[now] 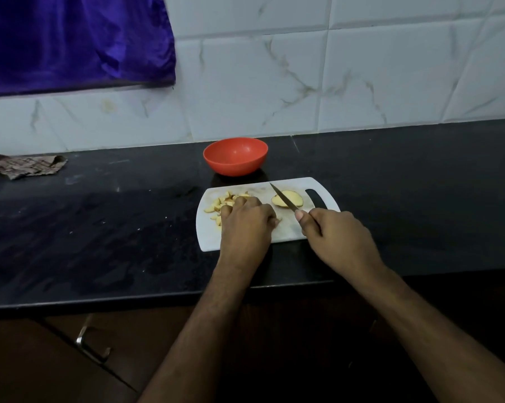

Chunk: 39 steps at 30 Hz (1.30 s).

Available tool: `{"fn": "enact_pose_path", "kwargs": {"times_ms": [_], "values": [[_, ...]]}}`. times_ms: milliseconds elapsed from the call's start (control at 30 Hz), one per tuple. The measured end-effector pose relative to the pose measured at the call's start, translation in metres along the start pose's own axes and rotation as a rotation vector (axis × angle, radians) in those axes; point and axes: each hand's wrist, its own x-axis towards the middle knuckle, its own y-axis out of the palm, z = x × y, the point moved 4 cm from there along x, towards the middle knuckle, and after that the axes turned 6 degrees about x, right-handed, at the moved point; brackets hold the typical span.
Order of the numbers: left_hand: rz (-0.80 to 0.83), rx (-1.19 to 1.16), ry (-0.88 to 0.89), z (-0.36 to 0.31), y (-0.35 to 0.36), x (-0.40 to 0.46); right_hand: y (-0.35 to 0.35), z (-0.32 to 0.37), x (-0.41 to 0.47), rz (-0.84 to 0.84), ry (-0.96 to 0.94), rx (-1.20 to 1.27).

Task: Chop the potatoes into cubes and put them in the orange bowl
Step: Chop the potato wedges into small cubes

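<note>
A home kitchen: marbled wall tiles [274, 77] behind a dark stone surface [100, 228], cabinet handle [92, 346] below.

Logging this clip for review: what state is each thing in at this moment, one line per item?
orange bowl: upright, looks empty.
cutting board: flat on the counter.
potato half: uncut, on the board.
cut potato pieces: piled on the board's left part.
knife: held, blade over the potato half.
left hand: fingers curled over the pieces.
right hand: grips the knife.
</note>
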Motion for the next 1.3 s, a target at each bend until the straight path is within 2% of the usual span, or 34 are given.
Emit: {"fn": "enact_pose_path", "kwargs": {"times_ms": [133, 300, 500, 700, 800, 967, 1300], "values": [[0.013, 0.079, 0.06, -0.005, 0.003, 0.006, -0.001, -0.008, -0.001, -0.08, 0.01, 0.142], [0.06, 0.325, 0.205, -0.013, 0.007, 0.012, -0.002, -0.012, -0.002, -0.076, 0.002, 0.17], [-0.021, 0.241, 0.258, -0.007, 0.001, 0.008, -0.001, -0.012, -0.003, -0.085, -0.002, 0.156], [-0.235, 0.19, 0.056, 0.014, -0.016, 0.02, -0.003, -0.012, -0.004, -0.089, -0.002, 0.161], [-0.17, 0.209, -0.002, 0.027, -0.02, 0.024, -0.003, -0.012, -0.003, -0.096, -0.011, 0.164], [0.013, 0.17, 0.046, 0.03, -0.013, 0.024, -0.001, -0.014, -0.002, -0.109, -0.012, 0.168], [0.052, 0.272, 0.116, 0.023, -0.016, 0.022, 0.002, -0.017, -0.001, -0.115, -0.007, 0.169]]}}
